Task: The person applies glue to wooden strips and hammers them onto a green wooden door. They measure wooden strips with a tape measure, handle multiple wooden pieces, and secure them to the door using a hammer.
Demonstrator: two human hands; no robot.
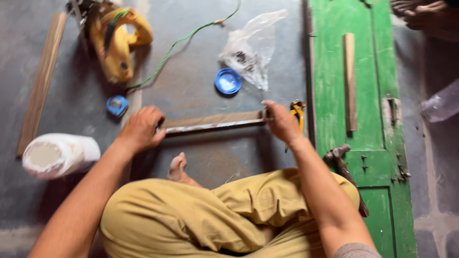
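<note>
I sit cross-legged on a concrete floor in mustard-yellow trousers. A narrow wooden strip point(213, 121) lies level in front of my knees. My left hand point(141, 129) grips its left end. My right hand point(282, 122) pinches its right end with fingers closed on it. Just beyond my right hand lie yellow-handled pliers point(298, 111). A hammer point(343, 165) rests by my right knee on the edge of the green door.
A green wooden door point(363, 91) lies flat at right with a short wood strip point(350, 81) on it. Also on the floor: yellow power tool point(117, 40), green cable point(181, 40), blue tape measure point(117, 105), blue lid point(228, 81), plastic bag point(253, 45), white sack point(57, 155), long batten point(42, 81). Another person's foot point(423, 14) shows top right.
</note>
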